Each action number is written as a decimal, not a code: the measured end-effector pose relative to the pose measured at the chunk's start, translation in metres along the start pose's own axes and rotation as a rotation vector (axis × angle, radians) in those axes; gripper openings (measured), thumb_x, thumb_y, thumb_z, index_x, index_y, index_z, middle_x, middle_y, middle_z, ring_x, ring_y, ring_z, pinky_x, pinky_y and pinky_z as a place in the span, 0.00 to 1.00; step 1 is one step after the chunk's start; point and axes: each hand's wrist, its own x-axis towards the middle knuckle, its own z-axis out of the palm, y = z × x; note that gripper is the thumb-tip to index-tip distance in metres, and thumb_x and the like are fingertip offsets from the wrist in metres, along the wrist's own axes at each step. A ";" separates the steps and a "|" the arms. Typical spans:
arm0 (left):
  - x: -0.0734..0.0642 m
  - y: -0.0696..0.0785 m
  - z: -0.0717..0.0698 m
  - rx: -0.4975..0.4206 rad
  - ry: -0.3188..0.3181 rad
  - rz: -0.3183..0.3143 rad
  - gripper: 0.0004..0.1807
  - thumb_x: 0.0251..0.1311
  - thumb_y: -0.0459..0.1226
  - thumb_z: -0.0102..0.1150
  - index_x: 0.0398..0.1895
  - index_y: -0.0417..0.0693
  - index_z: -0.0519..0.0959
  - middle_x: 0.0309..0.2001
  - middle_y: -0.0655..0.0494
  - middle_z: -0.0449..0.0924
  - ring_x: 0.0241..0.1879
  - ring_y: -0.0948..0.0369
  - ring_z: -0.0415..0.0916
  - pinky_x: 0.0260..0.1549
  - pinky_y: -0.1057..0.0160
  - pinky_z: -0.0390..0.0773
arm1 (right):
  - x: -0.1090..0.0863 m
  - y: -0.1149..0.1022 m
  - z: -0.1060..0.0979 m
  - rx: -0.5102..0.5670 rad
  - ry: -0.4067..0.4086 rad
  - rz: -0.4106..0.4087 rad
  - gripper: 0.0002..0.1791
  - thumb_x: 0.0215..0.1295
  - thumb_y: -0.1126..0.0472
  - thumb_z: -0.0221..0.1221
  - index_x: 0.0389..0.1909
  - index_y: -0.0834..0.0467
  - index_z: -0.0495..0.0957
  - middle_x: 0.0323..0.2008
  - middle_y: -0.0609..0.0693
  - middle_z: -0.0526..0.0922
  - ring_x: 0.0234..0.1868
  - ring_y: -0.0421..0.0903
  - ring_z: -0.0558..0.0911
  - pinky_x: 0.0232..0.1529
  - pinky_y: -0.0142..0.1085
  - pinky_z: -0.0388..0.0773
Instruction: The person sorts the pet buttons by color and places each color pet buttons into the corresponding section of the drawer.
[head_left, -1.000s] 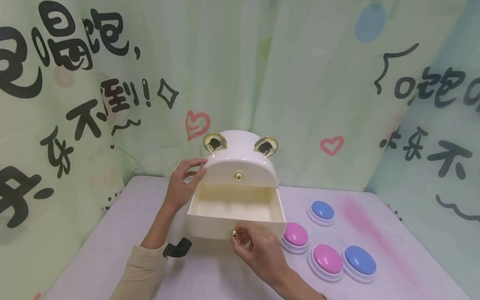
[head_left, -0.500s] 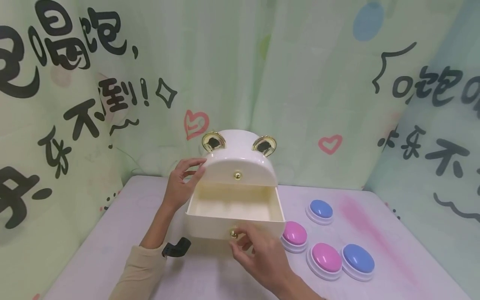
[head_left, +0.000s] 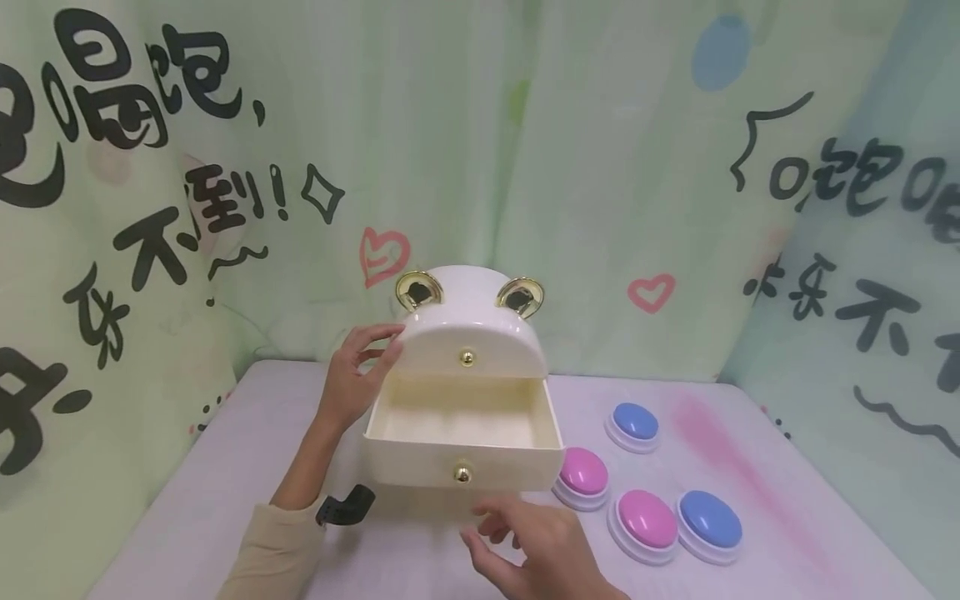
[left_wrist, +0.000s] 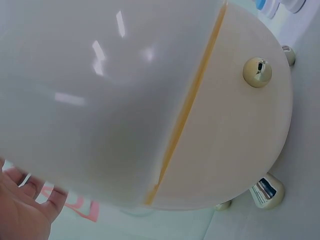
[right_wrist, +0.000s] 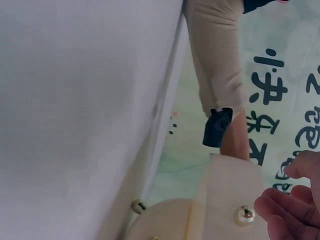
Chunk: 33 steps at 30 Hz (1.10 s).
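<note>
A glossy white frog-shaped drawer box (head_left: 471, 333) with gold-rimmed eyes stands on the table. Its drawer (head_left: 420, 462) is pulled out, and I see nothing inside. My left hand (head_left: 356, 379) rests its fingertips and thumb on the upper left side of the box; in the left wrist view the left hand (left_wrist: 25, 210) lies along the box's edge. My right hand (head_left: 540, 542) is just below and right of the drawer's gold knob (head_left: 462, 474), apart from it, fingers loosely bent around nothing. The right wrist view shows the knob (right_wrist: 245, 215) close to those fingers.
To the right of the box, pink push buttons (head_left: 648, 518) and blue push buttons (head_left: 708, 518) with white bases stand on the pale table (head_left: 780, 517). A printed green curtain (head_left: 585, 167) hangs behind. Below the drawer, the box has a rounded lower front (left_wrist: 235, 135) with another knob.
My right hand has let go of the drawer knob and moved down, away from it. The left hand stays on the box, and the drawer remains pulled out. The head view has shifted slightly.
</note>
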 end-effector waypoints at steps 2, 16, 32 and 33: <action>0.000 0.000 0.000 -0.005 0.004 0.000 0.15 0.67 0.31 0.64 0.56 0.41 0.83 0.55 0.47 0.81 0.56 0.67 0.73 0.51 0.73 0.78 | -0.004 0.000 -0.001 0.005 -0.026 -0.003 0.15 0.76 0.48 0.55 0.39 0.55 0.80 0.24 0.41 0.86 0.24 0.31 0.83 0.25 0.15 0.72; -0.003 0.034 0.001 0.005 0.002 -0.018 0.15 0.67 0.26 0.61 0.56 0.29 0.80 0.55 0.35 0.79 0.54 0.67 0.72 0.51 0.72 0.77 | -0.035 0.013 -0.009 -0.019 -0.153 0.104 0.12 0.74 0.47 0.59 0.40 0.51 0.81 0.27 0.39 0.86 0.26 0.31 0.83 0.26 0.16 0.71; -0.002 0.037 0.001 -0.030 -0.003 -0.022 0.15 0.68 0.26 0.60 0.55 0.29 0.80 0.55 0.35 0.78 0.57 0.45 0.72 0.52 0.72 0.77 | -0.061 0.031 -0.028 -0.095 -0.223 0.220 0.14 0.54 0.59 0.75 0.38 0.50 0.80 0.25 0.37 0.85 0.25 0.31 0.82 0.26 0.18 0.74; -0.002 0.038 0.001 -0.029 -0.003 -0.023 0.15 0.68 0.26 0.60 0.56 0.29 0.80 0.55 0.35 0.78 0.57 0.45 0.72 0.52 0.72 0.77 | -0.061 0.032 -0.030 -0.102 -0.237 0.248 0.15 0.52 0.60 0.76 0.38 0.50 0.80 0.25 0.36 0.85 0.25 0.31 0.81 0.27 0.18 0.75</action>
